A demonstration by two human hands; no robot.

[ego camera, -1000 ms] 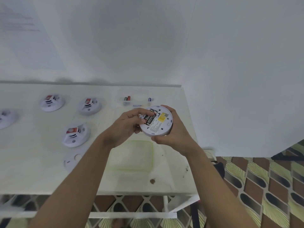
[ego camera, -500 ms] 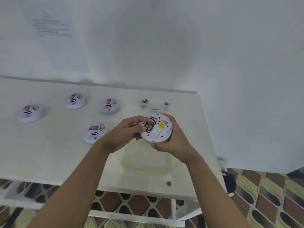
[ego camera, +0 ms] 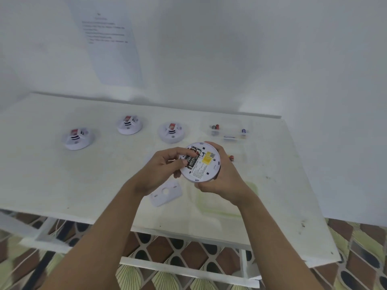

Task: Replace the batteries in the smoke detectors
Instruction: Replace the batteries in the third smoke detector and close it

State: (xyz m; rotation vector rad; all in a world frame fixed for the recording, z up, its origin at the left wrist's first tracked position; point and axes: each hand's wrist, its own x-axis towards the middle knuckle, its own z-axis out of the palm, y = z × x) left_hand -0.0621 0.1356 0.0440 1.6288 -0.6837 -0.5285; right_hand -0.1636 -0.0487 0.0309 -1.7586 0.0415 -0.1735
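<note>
My right hand (ego camera: 223,181) holds a round white smoke detector (ego camera: 204,170) above the table, its back with a yellow label facing me. My left hand (ego camera: 162,170) pinches a black battery (ego camera: 191,160) that lies in the detector's open compartment. Under my hands a white mounting plate (ego camera: 165,193) lies flat on the table. A small battery (ego camera: 231,158) with a red end lies just right of the held detector. Three more detectors stand further back: (ego camera: 77,138), (ego camera: 129,124), (ego camera: 171,132).
The white table (ego camera: 62,181) runs to a front edge over a patterned floor (ego camera: 360,248). A clear tray (ego camera: 229,131) with loose batteries sits at the back right. A printed sheet (ego camera: 111,42) hangs on the wall. A greenish stain (ego camera: 226,201) marks the table near my right wrist.
The view has swung left and down, so the table objects sit further right and the mounting plate shows again. My hands keep the same hold on detector and battery.
</note>
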